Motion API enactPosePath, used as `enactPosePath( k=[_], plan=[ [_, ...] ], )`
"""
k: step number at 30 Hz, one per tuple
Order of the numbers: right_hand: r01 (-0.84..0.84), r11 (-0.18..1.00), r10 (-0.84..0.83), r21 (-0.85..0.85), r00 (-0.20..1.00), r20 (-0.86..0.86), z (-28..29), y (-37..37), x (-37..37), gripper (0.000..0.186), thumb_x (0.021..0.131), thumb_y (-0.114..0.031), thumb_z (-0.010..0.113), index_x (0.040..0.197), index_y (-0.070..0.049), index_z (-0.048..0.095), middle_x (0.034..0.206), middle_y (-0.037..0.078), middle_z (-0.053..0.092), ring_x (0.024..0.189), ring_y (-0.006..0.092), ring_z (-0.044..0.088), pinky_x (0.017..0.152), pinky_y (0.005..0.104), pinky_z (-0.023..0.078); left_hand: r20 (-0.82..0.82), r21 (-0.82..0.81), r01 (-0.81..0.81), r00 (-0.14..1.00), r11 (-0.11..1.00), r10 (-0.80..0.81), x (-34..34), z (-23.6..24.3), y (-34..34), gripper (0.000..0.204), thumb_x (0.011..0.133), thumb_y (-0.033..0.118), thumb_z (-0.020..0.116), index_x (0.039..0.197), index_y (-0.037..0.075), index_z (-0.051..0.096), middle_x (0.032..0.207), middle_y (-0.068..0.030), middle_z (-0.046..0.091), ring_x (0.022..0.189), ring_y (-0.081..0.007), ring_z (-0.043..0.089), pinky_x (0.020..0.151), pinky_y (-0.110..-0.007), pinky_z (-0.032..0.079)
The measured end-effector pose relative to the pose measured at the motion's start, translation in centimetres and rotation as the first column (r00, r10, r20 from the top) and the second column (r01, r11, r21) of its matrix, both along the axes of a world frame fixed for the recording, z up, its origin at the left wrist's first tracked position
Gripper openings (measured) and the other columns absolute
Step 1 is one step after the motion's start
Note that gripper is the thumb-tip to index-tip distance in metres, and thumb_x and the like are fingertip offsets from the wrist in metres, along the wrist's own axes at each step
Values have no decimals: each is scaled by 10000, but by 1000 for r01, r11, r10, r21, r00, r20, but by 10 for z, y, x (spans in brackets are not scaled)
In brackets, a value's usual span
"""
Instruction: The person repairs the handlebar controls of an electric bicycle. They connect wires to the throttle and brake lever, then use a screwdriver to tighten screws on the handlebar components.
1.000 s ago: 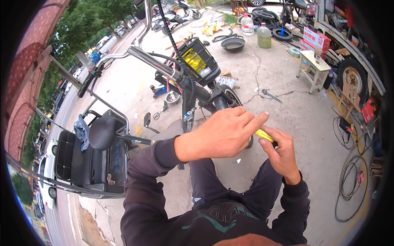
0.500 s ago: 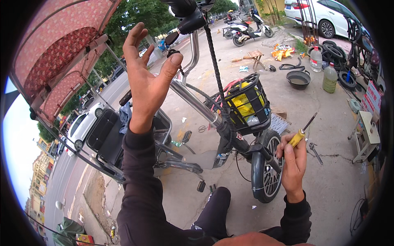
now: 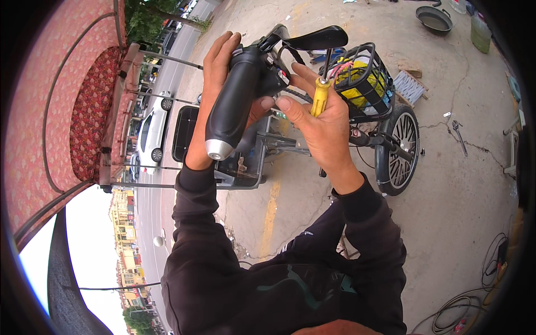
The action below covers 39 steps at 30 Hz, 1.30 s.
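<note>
A black handlebar grip (image 3: 234, 100) with a silver end cap stands close in front of me. My left hand (image 3: 215, 84) is wrapped round it from behind, fingers on its far left side and thumb at its right. In my right hand (image 3: 326, 123) I hold a screwdriver (image 3: 319, 99) by its yellow handle, its shaft pointing up. My right thumb and forefinger reach to the switch housing (image 3: 274, 77) beside the grip, near my left thumb. A black brake lever (image 3: 318, 38) sticks out to the right above the screwdriver. The fingertips partly hide the housing.
The tricycle's front basket (image 3: 365, 84) holds yellow bags, above the front wheel (image 3: 403, 148). A wrench (image 3: 459, 138) lies on the concrete to the right. Farther off stands a dark basin (image 3: 434, 21). Cables (image 3: 463, 307) lie coiled at lower right, and a red canopy (image 3: 84, 100) hangs at left.
My left hand, raised with fingers spread before, now clasps the handlebar grip. The right hand has brought the screwdriver up and leftward to the switch housing. The view has shifted.
</note>
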State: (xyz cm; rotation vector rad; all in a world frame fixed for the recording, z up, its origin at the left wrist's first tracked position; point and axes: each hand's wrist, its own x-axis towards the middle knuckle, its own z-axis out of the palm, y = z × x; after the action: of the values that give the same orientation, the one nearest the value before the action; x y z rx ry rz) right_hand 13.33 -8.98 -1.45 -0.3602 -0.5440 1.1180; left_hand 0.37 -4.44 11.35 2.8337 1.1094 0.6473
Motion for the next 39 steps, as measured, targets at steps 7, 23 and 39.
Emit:
enactPosePath(
  k=[7,23,39],
  plan=[
    [-59,992,64,-107,997,50,5,7,-1,487,905,-168,790,1315,35,621,1061,30,705,900,61,606,816,228,514,-30,48,225,974,973,-224,-1,-5,31,904,842,332,839,1546,66,338,1545,-152,382,1344,-315,476,1115,-419,413],
    [205,958,-176,-201,972,155,23,6,-16,407,933,-257,743,1195,42,653,854,105,690,758,107,599,686,297,506,287,-249,309,929,918,-234,-7,-17,46,775,749,17,847,1407,81,444,1395,-186,391,1243,-289,476,1002,-378,459],
    [139,944,-138,-300,990,27,33,3,-16,407,888,-216,773,1159,72,676,820,68,694,743,80,627,647,259,500,451,-418,311,886,853,-102,-8,-28,51,910,630,92,944,1382,92,433,1461,-201,416,1266,-283,516,1010,-385,486]
  ],
)
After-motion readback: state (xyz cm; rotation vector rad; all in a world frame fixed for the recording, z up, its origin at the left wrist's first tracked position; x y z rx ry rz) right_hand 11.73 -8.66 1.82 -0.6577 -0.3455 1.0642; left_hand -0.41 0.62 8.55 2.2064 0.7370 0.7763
